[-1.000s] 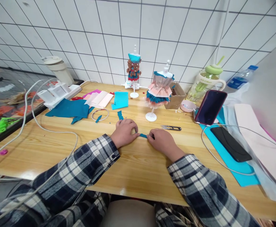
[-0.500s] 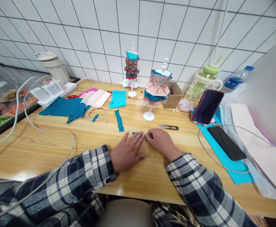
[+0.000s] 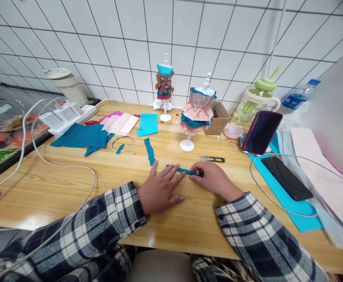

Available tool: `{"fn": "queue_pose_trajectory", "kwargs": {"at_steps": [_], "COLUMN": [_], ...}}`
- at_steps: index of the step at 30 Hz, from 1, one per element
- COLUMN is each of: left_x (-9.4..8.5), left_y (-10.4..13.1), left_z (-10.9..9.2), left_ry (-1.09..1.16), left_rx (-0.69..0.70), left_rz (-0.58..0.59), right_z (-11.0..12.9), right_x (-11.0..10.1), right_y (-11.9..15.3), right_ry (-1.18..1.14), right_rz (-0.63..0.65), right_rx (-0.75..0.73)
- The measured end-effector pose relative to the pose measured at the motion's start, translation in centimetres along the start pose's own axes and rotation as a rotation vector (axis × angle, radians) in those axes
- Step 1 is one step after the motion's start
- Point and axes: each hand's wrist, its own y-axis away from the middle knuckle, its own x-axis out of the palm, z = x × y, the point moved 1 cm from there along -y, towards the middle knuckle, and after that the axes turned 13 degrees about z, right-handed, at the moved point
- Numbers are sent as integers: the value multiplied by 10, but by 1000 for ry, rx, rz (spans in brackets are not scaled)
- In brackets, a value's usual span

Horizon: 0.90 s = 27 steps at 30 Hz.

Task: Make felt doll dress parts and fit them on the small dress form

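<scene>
My left hand (image 3: 162, 190) lies flat on the wooden table with its fingers spread, the fingertips pressing on a narrow dark teal paper strip (image 3: 186, 171). The strip's right end is pinched between the fingers of my right hand (image 3: 211, 176). A second teal strip (image 3: 149, 151) lies just beyond my left index finger. Thread snips (image 3: 212, 159) rest behind my right hand. A small white dress form with a pink and teal ruffled paper dress (image 3: 199, 105) stands farther back. Behind it to the left is another form in a blue, brown and red outfit (image 3: 164, 80).
At left are teal paper (image 3: 80, 135), pale pink paper (image 3: 121, 123), a ring (image 3: 122, 143) and a power strip (image 3: 74, 117) with a trailing cable. At right stand a propped phone (image 3: 262, 132), a flat black phone (image 3: 287, 178), a green-lidded bottle (image 3: 253, 98) and a cardboard box (image 3: 220, 119).
My right hand has moved right, away from my left fingertips, and the teal strip now shows stretched between the hands. My left hand stays nearly in place, its fingers more spread.
</scene>
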Motion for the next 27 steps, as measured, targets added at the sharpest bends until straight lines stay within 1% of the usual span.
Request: {"fn": "queue_pose_trajectory", "kwargs": {"at_steps": [4, 8, 14, 19, 24, 27], "left_x": [0, 0, 1, -2, -3, -1], "left_y": [1, 1, -3, -2, -2, -5], "left_z": [-1, 0, -3, -8, -6, -3], "left_ry": [11, -19, -24, -47, -50, -46], "left_rx": [-16, -16, 49, -10, -13, 24], "left_rz": [-1, -55, 1, -61, -61, -59], "right_z": [0, 3, 7, 7, 4, 3], "right_x": [-3, -4, -5, -8, -12, -14], "right_y": [0, 2, 2, 7, 13, 16], "right_ry": [31, 102, 153, 140, 177, 192], "right_rz": [-4, -34, 6, 18, -1, -8], "right_rx": [5, -32, -30, -36, -14, -6]}}
